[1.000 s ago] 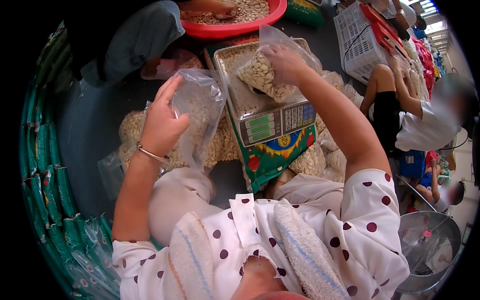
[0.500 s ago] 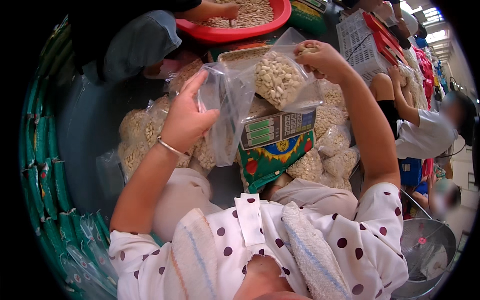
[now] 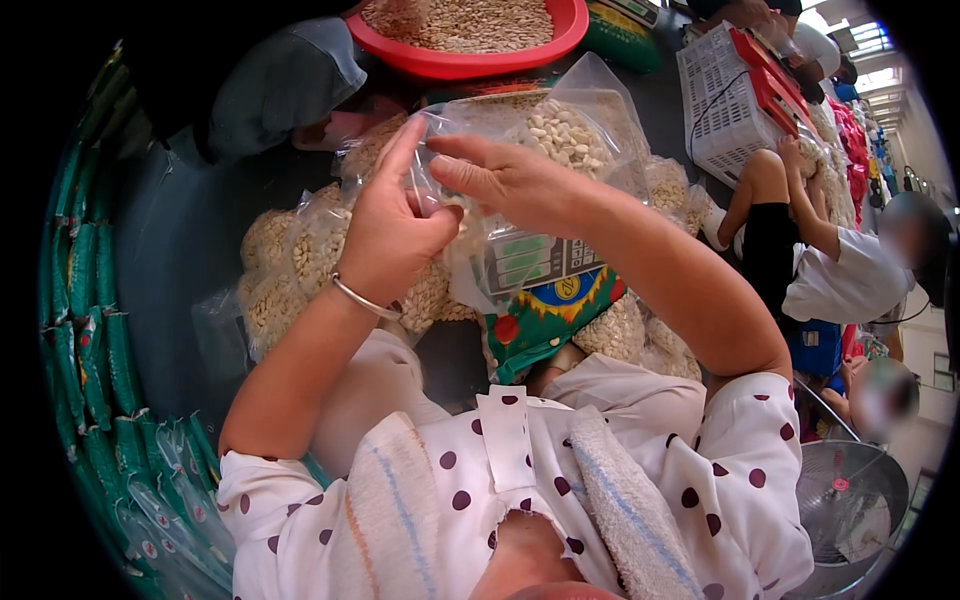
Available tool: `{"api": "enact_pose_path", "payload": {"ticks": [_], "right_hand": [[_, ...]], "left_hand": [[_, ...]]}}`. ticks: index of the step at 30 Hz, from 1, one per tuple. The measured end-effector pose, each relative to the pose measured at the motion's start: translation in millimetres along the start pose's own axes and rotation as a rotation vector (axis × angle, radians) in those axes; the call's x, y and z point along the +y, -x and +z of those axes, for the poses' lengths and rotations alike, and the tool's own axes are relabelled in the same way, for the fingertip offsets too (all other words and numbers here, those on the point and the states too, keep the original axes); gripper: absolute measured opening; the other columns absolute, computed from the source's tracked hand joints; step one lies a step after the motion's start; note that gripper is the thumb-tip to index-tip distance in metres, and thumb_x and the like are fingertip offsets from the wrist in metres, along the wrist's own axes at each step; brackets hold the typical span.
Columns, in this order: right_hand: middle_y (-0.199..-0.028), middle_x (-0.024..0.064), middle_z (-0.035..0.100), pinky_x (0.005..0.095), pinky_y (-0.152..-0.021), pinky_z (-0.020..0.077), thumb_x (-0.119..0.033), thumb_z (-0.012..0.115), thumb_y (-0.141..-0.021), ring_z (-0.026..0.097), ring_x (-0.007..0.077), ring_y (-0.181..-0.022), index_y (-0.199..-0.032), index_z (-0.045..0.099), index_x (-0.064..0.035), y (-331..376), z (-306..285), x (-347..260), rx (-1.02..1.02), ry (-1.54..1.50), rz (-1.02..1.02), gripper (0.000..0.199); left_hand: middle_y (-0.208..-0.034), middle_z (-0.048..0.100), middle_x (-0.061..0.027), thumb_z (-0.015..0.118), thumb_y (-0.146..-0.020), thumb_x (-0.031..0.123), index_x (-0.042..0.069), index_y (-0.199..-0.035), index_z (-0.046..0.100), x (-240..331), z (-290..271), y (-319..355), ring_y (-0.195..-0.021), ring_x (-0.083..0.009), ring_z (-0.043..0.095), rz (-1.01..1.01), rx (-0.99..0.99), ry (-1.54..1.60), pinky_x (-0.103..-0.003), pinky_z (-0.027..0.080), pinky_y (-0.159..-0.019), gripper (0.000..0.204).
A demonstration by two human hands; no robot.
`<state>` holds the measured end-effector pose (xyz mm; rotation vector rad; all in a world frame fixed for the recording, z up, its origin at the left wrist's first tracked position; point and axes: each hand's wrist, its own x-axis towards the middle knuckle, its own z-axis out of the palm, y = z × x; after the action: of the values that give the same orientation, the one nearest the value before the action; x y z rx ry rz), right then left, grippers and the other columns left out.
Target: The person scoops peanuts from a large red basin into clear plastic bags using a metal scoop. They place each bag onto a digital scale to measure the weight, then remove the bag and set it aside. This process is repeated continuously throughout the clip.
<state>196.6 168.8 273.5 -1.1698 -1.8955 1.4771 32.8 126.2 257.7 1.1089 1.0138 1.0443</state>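
My left hand, a bangle on its wrist, has its fingers pointing up with a clear plastic bag held against the palm and hanging beside it. My right hand reaches across to the mouth of this bag, its fingers bent and close to my left fingertips. What it holds, if anything, is hidden. Behind it, an open clear bag of white beans rests on the tray of a digital scale, partly covered by my right forearm. Under the scale lies a green printed sack.
Filled bean bags lie left of the scale, others to its right. A red basin of beans stands beyond, with another person's hand at it. Green packs line the left. A white crate and fan stand right.
My right hand, which held several beans above the bag on the scale, has swung left to my left hand. The co-worker's arm at the basin has moved left.
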Motion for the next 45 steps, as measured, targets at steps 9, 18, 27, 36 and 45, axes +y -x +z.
{"api": "enact_pose_path", "payload": {"ticks": [9,18,27,36,45], "right_hand": [[-0.091,0.0122,0.065,0.0301,-0.075,0.0557,0.008,0.048,-0.077,0.064,0.0193,-0.084,-0.099,0.062,0.0049,6.5,-142.1,42.5,0.301,0.146,0.297,0.027],[-0.13,0.0193,0.046,0.0378,-0.095,0.0433,-0.01,0.076,-0.065,0.049,0.0339,-0.116,-0.135,0.038,-0.0045,-27.7,-113.0,153.4,0.105,0.818,0.134,0.079],[-0.122,0.0168,0.054,0.0389,-0.092,0.045,-0.022,0.078,-0.063,0.054,0.0319,-0.111,-0.124,0.05,-0.0065,-39.4,-112.9,131.5,0.068,0.959,0.135,0.069],[-0.076,0.0029,0.062,0.0236,-0.04,0.0385,-0.014,0.067,-0.076,0.055,0.0083,-0.056,-0.106,0.063,-0.0061,-22.7,-124.7,97.5,0.307,0.054,0.508,0.031],[-0.08,0.0026,0.06,0.0193,-0.04,0.0386,-0.015,0.068,-0.078,0.058,0.0097,-0.063,-0.099,0.058,-0.0077,9.2,-77.5,29.4,0.028,-0.49,0.349,0.024]], "left_hand": [[-0.066,0.049,0.0029,0.057,-0.075,-0.009,0.003,-0.146,0.02,2.0,-9.3,5.7,-0.052,-0.002,0.041,0.006,-0.003,0.044,-0.018,0.037,-0.045,0.081],[-0.067,0.052,0.0017,0.057,-0.076,-0.007,0.001,-0.145,0.019,8.7,-19.2,7.6,-0.051,-0.0024,0.044,-0.033,0.016,0.024,-0.019,0.037,-0.045,0.079],[-0.067,0.051,0.0011,0.058,-0.076,-0.007,0.0,-0.144,0.022,9.5,-19.3,9.2,-0.051,-0.0031,0.043,-0.099,-0.007,0.089,-0.018,0.037,-0.046,0.077],[-0.065,0.052,0.0004,0.058,-0.076,-0.007,0.001,-0.145,0.02,8.5,-15.5,9.8,-0.05,-0.0039,0.044,-0.105,-0.024,0.123,-0.019,0.038,-0.045,0.079],[-0.066,0.053,0.0009,0.062,-0.074,-0.004,0.001,-0.145,0.02,1.8,-10.5,15.0,-0.052,-0.0042,0.047,-0.135,-0.06,0.044,-0.02,0.041,-0.045,0.083]]}}
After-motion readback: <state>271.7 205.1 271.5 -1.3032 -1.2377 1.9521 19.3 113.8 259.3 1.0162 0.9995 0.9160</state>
